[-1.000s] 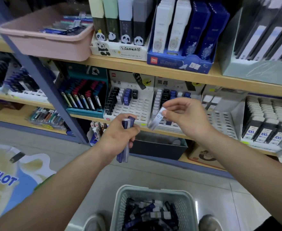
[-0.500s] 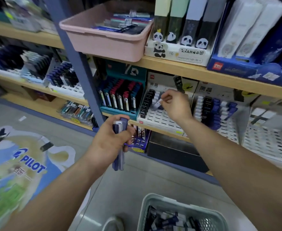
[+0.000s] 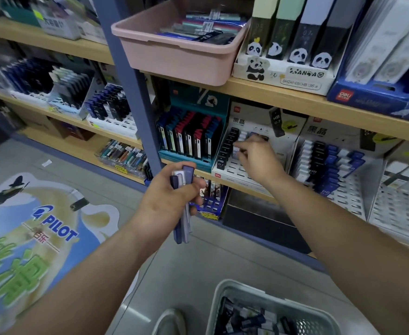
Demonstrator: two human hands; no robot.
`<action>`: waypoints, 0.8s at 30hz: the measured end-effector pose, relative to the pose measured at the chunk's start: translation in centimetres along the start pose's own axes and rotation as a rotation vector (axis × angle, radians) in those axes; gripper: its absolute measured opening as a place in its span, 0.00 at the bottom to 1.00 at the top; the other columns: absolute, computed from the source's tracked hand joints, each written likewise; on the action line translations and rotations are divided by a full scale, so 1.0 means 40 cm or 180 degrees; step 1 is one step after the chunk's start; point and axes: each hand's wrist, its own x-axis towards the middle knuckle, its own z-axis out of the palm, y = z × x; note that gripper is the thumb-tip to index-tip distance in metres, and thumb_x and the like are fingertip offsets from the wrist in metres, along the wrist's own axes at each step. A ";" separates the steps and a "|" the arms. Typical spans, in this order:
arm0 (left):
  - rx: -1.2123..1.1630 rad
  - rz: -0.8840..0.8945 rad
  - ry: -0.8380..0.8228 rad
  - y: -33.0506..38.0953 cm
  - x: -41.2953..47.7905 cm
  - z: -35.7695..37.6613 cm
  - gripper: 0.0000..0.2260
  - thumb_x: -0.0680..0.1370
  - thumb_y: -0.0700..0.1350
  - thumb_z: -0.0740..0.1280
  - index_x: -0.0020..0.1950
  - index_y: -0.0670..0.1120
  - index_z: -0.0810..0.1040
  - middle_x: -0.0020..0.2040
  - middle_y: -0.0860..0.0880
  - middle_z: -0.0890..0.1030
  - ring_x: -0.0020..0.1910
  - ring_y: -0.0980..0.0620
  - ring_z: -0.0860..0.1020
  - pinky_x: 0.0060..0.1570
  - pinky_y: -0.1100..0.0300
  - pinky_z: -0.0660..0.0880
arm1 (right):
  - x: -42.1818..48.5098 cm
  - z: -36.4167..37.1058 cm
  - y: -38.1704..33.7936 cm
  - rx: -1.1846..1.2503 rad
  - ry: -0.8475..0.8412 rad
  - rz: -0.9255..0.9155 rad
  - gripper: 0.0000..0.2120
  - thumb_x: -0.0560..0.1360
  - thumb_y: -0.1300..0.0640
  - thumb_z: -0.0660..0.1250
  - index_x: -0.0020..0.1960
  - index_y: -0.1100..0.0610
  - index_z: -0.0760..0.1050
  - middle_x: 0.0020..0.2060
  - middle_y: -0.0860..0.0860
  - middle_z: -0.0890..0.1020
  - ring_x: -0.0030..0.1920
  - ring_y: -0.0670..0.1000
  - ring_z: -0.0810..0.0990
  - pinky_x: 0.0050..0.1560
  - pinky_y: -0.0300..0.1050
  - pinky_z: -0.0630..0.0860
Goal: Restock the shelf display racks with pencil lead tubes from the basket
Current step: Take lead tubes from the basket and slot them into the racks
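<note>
Fingers (image 3: pixel 245 148) of the right hand (image 3: pixel 255 157) are curled, pinching a white lead tube (image 3: pixel 235 151) against the slotted face of a white display rack (image 3: pixel 241 170). Blur hides whether the tube is seated in a slot. Just left of it in the same rack stands a row of black tubes (image 3: pixel 225 151) marked HB 07.

The left hand (image 3: pixel 172 198), held lower and nearer, away from the shelf, has its fingers wrapped round a bundle of blue and lavender tubes (image 3: pixel 182 228). The bundle is upright, with its ends showing above and below the fist.

The rack sits on a wooden shelf (image 3: pixel 247 189), and a second rack (image 3: pixel 329 163) of white, black and blue tubes stands beside it on the right. A pink bin (image 3: pixel 174 59) sits on the shelf above. On the floor below the arms, a pale mesh basket (image 3: pixel 225 286) holds more tubes.
</note>
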 end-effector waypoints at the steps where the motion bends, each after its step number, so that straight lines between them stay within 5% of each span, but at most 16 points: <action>1: -0.0043 -0.0011 -0.0015 0.003 0.000 0.001 0.13 0.80 0.34 0.65 0.62 0.46 0.75 0.46 0.45 0.83 0.35 0.49 0.78 0.34 0.58 0.75 | -0.007 -0.010 -0.008 0.0017 -0.0007 0.0047 0.16 0.79 0.60 0.66 0.67 0.56 0.78 0.59 0.57 0.76 0.56 0.57 0.79 0.62 0.45 0.74; 5: -0.0127 -0.0037 -0.0091 0.013 0.000 0.021 0.14 0.81 0.31 0.61 0.64 0.44 0.74 0.48 0.44 0.85 0.35 0.50 0.79 0.33 0.59 0.76 | -0.083 -0.105 -0.084 0.0873 0.0112 0.0066 0.10 0.78 0.56 0.68 0.58 0.51 0.82 0.46 0.46 0.80 0.44 0.46 0.80 0.49 0.43 0.76; 9: -0.0126 -0.0064 -0.0440 0.021 -0.015 0.076 0.15 0.80 0.30 0.60 0.64 0.44 0.74 0.48 0.44 0.86 0.37 0.50 0.82 0.35 0.59 0.78 | -0.196 -0.218 -0.169 0.2320 -0.0652 0.0339 0.04 0.79 0.56 0.68 0.51 0.51 0.82 0.42 0.50 0.84 0.39 0.48 0.83 0.41 0.44 0.82; 18: -0.0044 -0.0287 -0.1133 0.028 -0.056 0.227 0.13 0.81 0.33 0.62 0.62 0.47 0.74 0.46 0.46 0.87 0.42 0.47 0.85 0.35 0.57 0.80 | -0.334 -0.342 -0.099 0.2641 -0.0452 0.0574 0.09 0.76 0.65 0.71 0.52 0.53 0.83 0.46 0.62 0.82 0.41 0.49 0.82 0.43 0.40 0.80; 24: 0.0110 -0.0284 -0.0964 0.019 -0.035 0.281 0.07 0.82 0.35 0.63 0.57 0.45 0.71 0.47 0.41 0.86 0.29 0.51 0.77 0.28 0.59 0.71 | -0.388 -0.389 -0.023 0.3022 0.0106 0.1019 0.08 0.78 0.66 0.68 0.51 0.56 0.82 0.42 0.58 0.82 0.39 0.50 0.82 0.43 0.42 0.81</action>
